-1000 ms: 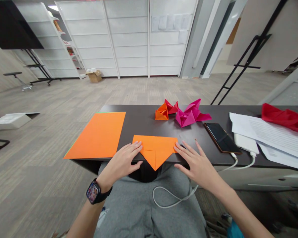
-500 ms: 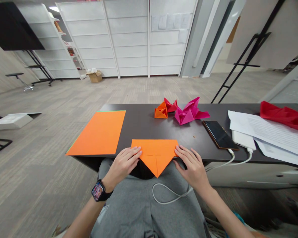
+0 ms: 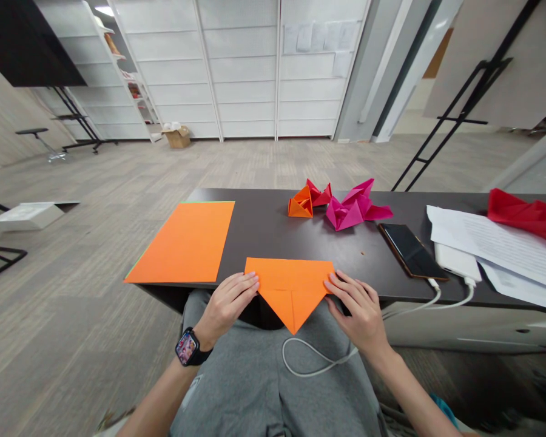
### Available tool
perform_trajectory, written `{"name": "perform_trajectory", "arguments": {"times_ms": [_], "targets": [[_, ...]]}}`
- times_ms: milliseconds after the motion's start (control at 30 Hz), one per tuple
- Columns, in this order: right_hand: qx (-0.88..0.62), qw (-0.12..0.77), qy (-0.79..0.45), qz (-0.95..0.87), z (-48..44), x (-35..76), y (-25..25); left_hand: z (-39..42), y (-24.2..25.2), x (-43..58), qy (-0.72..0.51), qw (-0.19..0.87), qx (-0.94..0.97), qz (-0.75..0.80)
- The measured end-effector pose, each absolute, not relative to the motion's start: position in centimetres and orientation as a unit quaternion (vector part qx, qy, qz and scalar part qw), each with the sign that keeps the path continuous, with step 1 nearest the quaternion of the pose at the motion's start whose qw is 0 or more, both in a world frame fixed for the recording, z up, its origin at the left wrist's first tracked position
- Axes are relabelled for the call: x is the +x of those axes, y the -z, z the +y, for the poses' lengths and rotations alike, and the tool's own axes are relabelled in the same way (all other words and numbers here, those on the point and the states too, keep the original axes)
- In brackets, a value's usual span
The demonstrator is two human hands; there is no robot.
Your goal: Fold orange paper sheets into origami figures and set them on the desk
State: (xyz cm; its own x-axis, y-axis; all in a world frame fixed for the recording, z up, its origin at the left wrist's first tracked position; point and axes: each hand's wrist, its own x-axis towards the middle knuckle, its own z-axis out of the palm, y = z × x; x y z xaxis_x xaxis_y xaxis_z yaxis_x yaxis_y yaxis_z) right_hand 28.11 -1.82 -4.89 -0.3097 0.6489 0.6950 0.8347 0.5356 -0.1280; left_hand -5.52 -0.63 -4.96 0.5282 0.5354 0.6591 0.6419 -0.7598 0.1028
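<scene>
A folded sheet of orange paper (image 3: 291,282) lies at the front edge of the dark table, its pointed end hanging over the edge above my lap. It has a straight top edge, crease lines across the middle and a downward tip. My left hand (image 3: 230,301) grips its left side, fingers on top and thumb hidden. On the right side, my right hand (image 3: 357,309) holds it with fingers on top and the thumb by the underside. A stack of flat orange paper (image 3: 184,243) rests left of my left hand, with a thin green edge showing beneath.
Beyond the folded sheet stand folded paper shapes, one orange (image 3: 301,203), one red (image 3: 318,193) and one magenta (image 3: 357,206). To the right lie a phone (image 3: 409,250), a white power bank (image 3: 457,260) with cables, printed papers (image 3: 505,246) and a red folded piece (image 3: 525,213).
The view has shifted slightly, so everything on the table sits a little further right. Both hands keep their hold on the orange paper, whose fold looks the same.
</scene>
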Motion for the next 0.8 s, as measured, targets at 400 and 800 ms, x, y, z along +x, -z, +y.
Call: {"name": "perform_trajectory", "arguments": {"times_ms": [400,800], "targets": [[-0.542,0.431,-0.097,-0.715,-1.9,28.1,-5.2,-0.5,-3.2,-4.0,0.433,-0.14,-0.736,-0.501],[-0.557,0.338,-0.192,-0.734,8.4,29.0,-0.3,7.7,-1.8,-2.8,0.377,-0.298,-0.647,-0.592]]}}
